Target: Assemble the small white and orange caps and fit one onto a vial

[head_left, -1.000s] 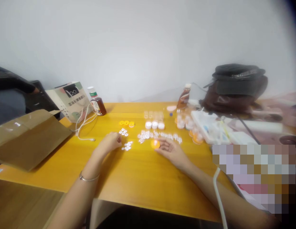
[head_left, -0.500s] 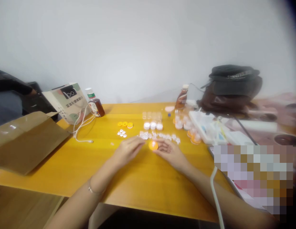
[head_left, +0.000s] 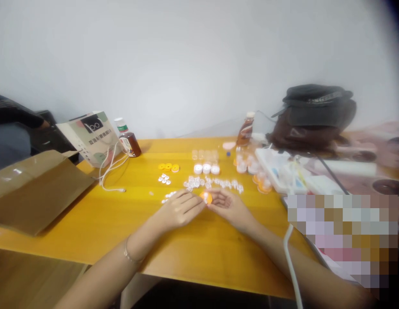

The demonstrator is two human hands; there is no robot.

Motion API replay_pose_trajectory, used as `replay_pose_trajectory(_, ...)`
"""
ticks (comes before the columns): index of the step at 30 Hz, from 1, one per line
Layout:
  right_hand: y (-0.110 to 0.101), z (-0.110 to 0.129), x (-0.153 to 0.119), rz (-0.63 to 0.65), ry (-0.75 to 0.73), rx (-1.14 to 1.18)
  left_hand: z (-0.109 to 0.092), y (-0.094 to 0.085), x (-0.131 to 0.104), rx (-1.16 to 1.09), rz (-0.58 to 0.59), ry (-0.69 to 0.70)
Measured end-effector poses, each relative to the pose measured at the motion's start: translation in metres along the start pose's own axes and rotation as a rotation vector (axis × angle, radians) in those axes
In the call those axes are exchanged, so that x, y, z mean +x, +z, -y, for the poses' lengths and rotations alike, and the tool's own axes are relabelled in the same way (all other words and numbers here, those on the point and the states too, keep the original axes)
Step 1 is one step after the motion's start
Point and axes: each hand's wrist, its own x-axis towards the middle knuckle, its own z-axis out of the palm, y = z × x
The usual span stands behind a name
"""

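Note:
My right hand [head_left: 230, 209] grips a small orange round piece [head_left: 206, 197] with something white in its middle. The fingertips of my left hand [head_left: 182, 209] are pressed together at the left side of that piece; what they pinch is too small to make out. Just beyond both hands lie clear small parts [head_left: 194, 183] in a loose row. Behind these stand white round pieces [head_left: 206, 168] and clear round pieces [head_left: 205, 156]. Yellow rings [head_left: 168, 166] and small white discs [head_left: 164, 179] are to the left, with more white bits [head_left: 168, 197] beside my left hand.
On the left are a cardboard box [head_left: 41, 189], a printed paper bag [head_left: 93, 139], a white cable [head_left: 106, 182] and a brown bottle [head_left: 130, 143]. Another bottle [head_left: 245, 129], a white tray [head_left: 273, 171] and a dark bag [head_left: 310, 120] are on the right.
My left hand has moved right and slightly down, so its fingertips now meet the orange piece. White bits beside it have come into view. My right hand has stayed nearly in place.

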Motion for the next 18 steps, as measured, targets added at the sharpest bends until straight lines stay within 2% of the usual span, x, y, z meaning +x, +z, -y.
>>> replay_pose_trajectory(11,-0.0005,-0.0003,0.0004,-0.009,0.007,0.008,0.0004,0.0,-0.0015,-0.055,0.035,-0.051)
replay_pose_trajectory(14,-0.0008,0.001,0.0001,-0.013,0.0,0.001,0.0002,0.0023,-0.0032,-0.137,-0.025,-0.156)
replay_pose_trajectory(18,-0.001,0.0014,-0.0002,-0.024,-0.021,-0.033,-0.0037,0.0051,-0.0007,-0.358,-0.162,-0.419)
